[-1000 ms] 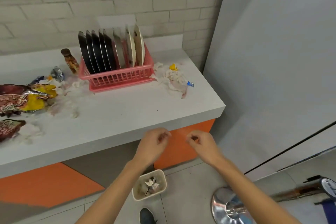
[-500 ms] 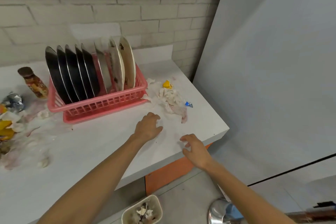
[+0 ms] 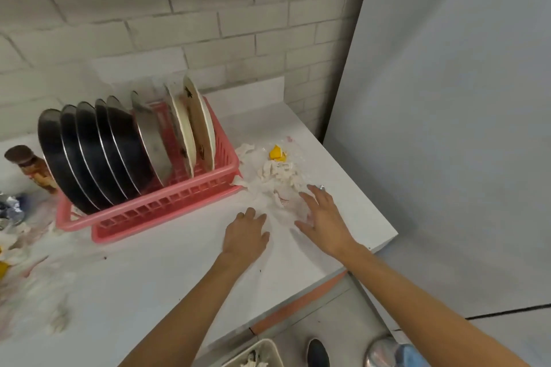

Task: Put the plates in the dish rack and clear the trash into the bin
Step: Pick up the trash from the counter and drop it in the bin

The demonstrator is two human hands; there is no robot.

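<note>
peeking in at the bottom edge is the bin, down on the floor with some trash in it already. up on the white counter the left hand is lying flat, gripping nothing. the right hand is spreading its fingers over the crumpled tissue. behind that a yellow scrap is sitting. the plates are standing upright in the pink dish rack.

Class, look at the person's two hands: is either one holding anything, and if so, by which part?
Nothing is held. The left hand lies on the counter at the tissue pile's edge; the right hand is spread open over the tissues, fingers not closed on them.
</note>
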